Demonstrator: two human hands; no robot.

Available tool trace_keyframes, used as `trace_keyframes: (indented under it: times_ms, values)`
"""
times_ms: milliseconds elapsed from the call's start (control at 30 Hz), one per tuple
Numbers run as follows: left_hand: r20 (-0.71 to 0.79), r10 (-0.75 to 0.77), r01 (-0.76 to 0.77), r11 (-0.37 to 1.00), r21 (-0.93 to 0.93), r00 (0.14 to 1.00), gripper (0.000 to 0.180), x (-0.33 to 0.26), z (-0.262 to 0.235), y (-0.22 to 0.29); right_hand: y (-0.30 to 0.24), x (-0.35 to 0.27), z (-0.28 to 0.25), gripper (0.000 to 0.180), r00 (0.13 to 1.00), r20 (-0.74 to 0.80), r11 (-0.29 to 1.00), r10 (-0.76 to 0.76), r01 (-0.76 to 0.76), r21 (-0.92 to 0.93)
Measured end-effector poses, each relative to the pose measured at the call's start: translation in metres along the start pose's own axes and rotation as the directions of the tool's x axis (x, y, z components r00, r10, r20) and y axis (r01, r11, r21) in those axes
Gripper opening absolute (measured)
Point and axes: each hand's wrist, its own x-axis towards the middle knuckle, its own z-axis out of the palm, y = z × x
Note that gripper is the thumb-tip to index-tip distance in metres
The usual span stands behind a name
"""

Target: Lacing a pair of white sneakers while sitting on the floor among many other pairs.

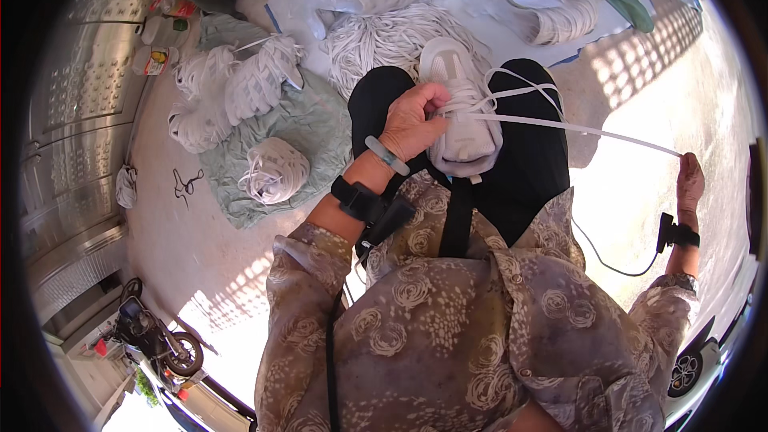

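Observation:
A white lace-up shoe [477, 141] rests on my black-covered lap, its toe pointing away from me. My left hand [412, 118] grips its left side, with the thumb and fingers bent at the lacing. From the eyelets a flat white shoelace [592, 127] runs taut to the far right. Its end is pinched in my right hand [690, 182], held well out to the side. Another stretch of lace loops loosely over my right knee. What lies under the left fingertips is hidden.
Beyond my knees lies a heap of white laces [380, 42]. Stacked white shoes [552, 0] stand behind it on sheeting. To the left, a green cloth [316, 132] carries more shoe stacks [260, 88] and a laced shoe [276, 170]. A motorbike [164, 336] stands at lower left.

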Motion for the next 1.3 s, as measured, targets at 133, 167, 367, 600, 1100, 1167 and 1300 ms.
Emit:
trace_keyframes:
  times_ms: [133,167,367,600,1100,1167,1300]
  values:
    - [-0.014,0.047,-0.045,0.992,0.12,0.999,0.028,-0.009,0.005,0.003,0.023,0.003,0.0,0.017,0.998,0.068,0.998,0.012,-0.008,-0.059]
    - [-0.039,0.056,-0.05,0.987,0.152,0.998,0.028,-0.011,0.006,0.004,0.014,0.004,0.003,0.017,0.986,0.164,0.997,0.018,-0.006,-0.07]
    - [-0.18,0.107,-0.066,0.974,0.218,0.978,0.026,-0.011,0.009,0.006,-0.15,0.006,0.011,0.016,0.843,0.467,0.955,-0.268,0.17,0.242]
    - [-0.199,0.152,-0.025,0.849,0.528,0.968,0.023,-0.017,0.014,0.005,-0.358,0.004,-0.036,0.045,0.733,-0.055,0.499,-0.678,0.514,0.698]
    - [-0.076,0.515,-0.316,0.629,0.71,0.854,0.008,0.001,0.05,0.032,-0.388,-0.006,-0.022,0.031,0.79,0.204,0.57,-0.579,0.212,0.794]
    - [-0.072,0.488,-0.292,0.627,0.722,0.87,0.007,0.005,0.054,0.03,-0.389,-0.006,-0.02,0.028,0.787,0.231,0.58,-0.571,0.189,0.792]
    - [-0.074,0.416,-0.229,0.631,0.741,0.906,0.005,0.007,0.056,0.028,-0.389,-0.006,-0.016,0.021,0.771,0.292,0.597,-0.567,0.14,0.79]
